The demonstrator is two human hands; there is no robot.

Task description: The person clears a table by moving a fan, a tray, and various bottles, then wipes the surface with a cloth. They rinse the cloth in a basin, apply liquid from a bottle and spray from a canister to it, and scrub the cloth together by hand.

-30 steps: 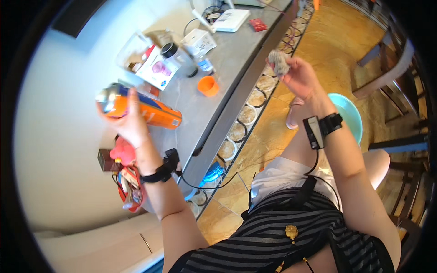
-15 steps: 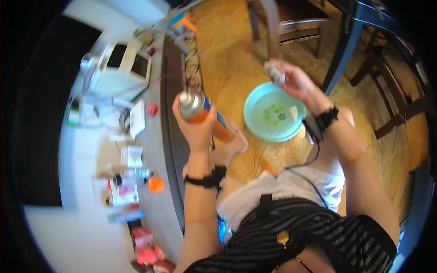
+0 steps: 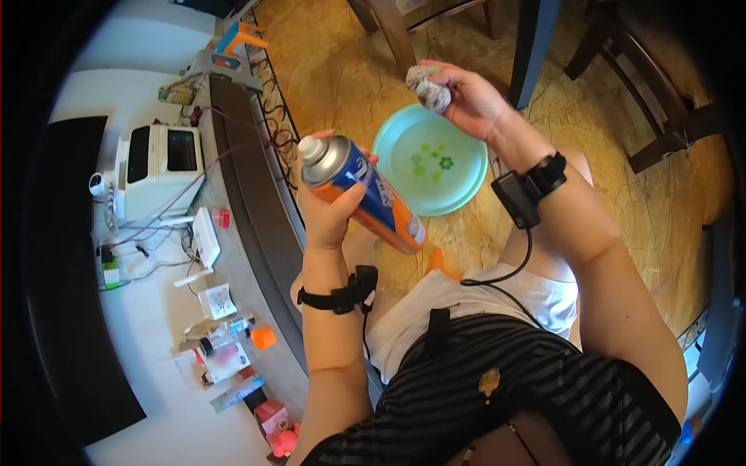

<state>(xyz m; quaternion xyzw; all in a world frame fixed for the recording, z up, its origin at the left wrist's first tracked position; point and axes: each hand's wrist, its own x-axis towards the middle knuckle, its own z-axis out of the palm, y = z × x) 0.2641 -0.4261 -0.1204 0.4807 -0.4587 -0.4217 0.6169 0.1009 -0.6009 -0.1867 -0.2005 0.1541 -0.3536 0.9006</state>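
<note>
My left hand (image 3: 325, 221) is wrapped round an orange and blue aerosol spray can (image 3: 382, 203) with a white nozzle. The can is tilted, its nozzle end up and to the left, its base toward the lower right. In my raised right hand (image 3: 478, 103) is a crumpled grey-white wad (image 3: 430, 88), perhaps a rag. The fingers and thumb pinch it from the right. Below both hands stands a light green plastic basin (image 3: 400, 147) with green flower shapes on its bottom. Can and wad are apart from each other.
A long grey cabinet top (image 3: 260, 272) runs along my left, carrying a white appliance (image 3: 163, 171), a white router (image 3: 206, 237) and an orange cap (image 3: 263, 337). Dark wooden chairs (image 3: 649, 85) and a blue-grey table leg (image 3: 535, 50) stand ahead and right. A black cable (image 3: 513, 273) hangs from my right wrist.
The view has shifted, so the room sits differently in the picture. The can now shows more of its side. Both hands keep hold of the can and the wad.
</note>
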